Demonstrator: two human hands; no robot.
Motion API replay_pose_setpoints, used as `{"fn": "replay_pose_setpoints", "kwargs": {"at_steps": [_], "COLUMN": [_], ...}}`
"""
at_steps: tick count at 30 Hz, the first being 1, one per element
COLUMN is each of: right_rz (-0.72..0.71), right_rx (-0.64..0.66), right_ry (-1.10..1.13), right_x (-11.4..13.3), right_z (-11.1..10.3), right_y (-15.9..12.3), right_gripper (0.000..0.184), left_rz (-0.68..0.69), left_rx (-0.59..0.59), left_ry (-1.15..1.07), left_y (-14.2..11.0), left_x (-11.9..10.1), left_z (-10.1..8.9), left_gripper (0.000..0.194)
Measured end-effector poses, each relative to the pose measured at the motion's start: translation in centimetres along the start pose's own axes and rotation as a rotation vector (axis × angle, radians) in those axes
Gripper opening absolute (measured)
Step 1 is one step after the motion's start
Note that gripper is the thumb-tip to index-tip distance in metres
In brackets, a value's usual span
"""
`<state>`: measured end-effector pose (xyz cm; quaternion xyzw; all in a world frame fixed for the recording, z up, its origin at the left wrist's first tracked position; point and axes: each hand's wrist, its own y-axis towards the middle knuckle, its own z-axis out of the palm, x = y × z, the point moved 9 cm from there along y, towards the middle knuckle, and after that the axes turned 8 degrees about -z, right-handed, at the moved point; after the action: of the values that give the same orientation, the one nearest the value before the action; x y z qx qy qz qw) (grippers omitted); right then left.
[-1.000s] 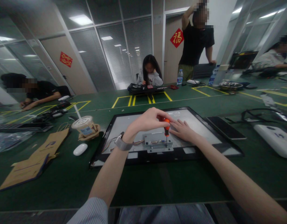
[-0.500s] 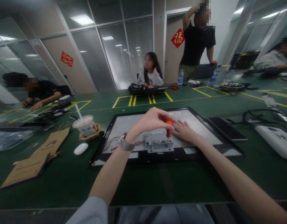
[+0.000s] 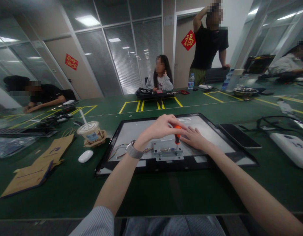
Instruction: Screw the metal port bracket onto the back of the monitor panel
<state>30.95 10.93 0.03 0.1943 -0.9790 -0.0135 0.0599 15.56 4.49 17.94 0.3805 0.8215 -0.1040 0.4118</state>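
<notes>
My left hand (image 3: pixel 163 126), with a watch on its wrist, has its fingers closed around the orange-and-black handle of a screwdriver (image 3: pixel 177 133). The screwdriver stands upright, its shaft pointing down onto a metal bracket (image 3: pixel 169 157) with connector ports. Under the bracket lies a flat, black-framed monitor panel (image 3: pixel 131 128) with a grey back. My right hand (image 3: pixel 196 138) rests on this panel just right of the screwdriver, fingers stretched out and slightly apart. Thin cables (image 3: pixel 118 149) run out from the bracket's left side. The screwdriver's tip is too small to make out.
Left of the panel are a lidded drink cup (image 3: pixel 91 131) with a straw, a white mouse (image 3: pixel 86 156) and a paper bag (image 3: pixel 40 167). To the right lie a black phone-like slab (image 3: pixel 240 135) and a white device (image 3: pixel 290 149). Several people are around the green table (image 3: pixel 151 193).
My left fingers have shifted slightly around the screwdriver handle, which stays in the same spot. My right hand remains on the panel. The person at far left has moved their hands closer together.
</notes>
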Motion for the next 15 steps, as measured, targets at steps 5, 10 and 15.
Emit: {"fn": "replay_pose_setpoints", "kwargs": {"at_steps": [5, 10, 15], "right_rz": [-0.018, -0.021, 0.002], "right_rx": [0.0, -0.007, -0.014], "right_ry": [0.007, 0.019, -0.001], "right_x": [0.4, 0.5, 0.1], "right_z": [-0.4, -0.8, -0.3], "right_y": [-0.2, -0.3, -0.2], "right_gripper": [0.075, 0.072, 0.072], "left_rz": [0.01, 0.025, -0.003], "left_rx": [0.078, 0.106, -0.038], "left_ry": [-0.097, -0.075, 0.036], "left_y": [-0.4, -0.6, 0.0], "left_x": [-0.6, -1.0, -0.4], "left_z": [0.1, 0.5, -0.2], "left_gripper": [0.025, 0.026, 0.021]}}
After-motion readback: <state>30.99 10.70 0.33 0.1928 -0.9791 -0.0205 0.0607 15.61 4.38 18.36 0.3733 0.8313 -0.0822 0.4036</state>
